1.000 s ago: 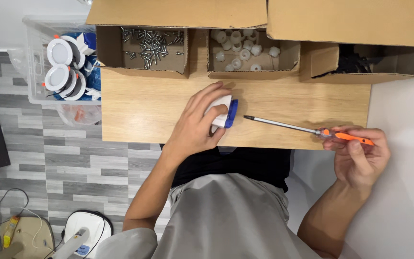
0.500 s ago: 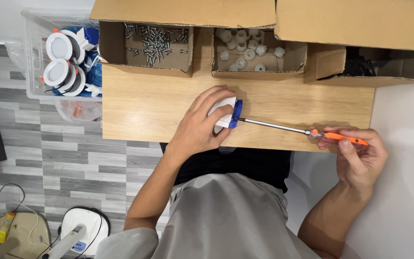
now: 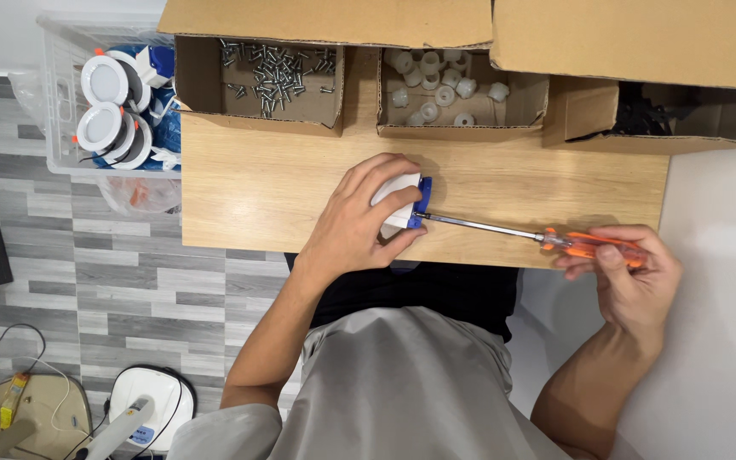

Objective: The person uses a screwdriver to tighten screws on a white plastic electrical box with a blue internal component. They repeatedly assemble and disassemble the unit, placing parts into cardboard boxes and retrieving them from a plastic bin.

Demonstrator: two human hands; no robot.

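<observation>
Our wooden worktop (image 3: 283, 183) stands over grey floor tiles (image 3: 87, 264). At its near edge our left hand (image 3: 355, 226) clamps a white-and-blue part (image 3: 402, 200); our right hand (image 3: 632, 273), past the right corner, grips an orange screwdriver (image 3: 555, 241). Cardboard boxes (image 3: 257, 77) line the far edge.

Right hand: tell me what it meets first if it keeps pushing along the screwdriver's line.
The right hand points the orange-handled screwdriver leftward; its tip already sits at the white and blue part under the left hand. That part comes first.
</observation>
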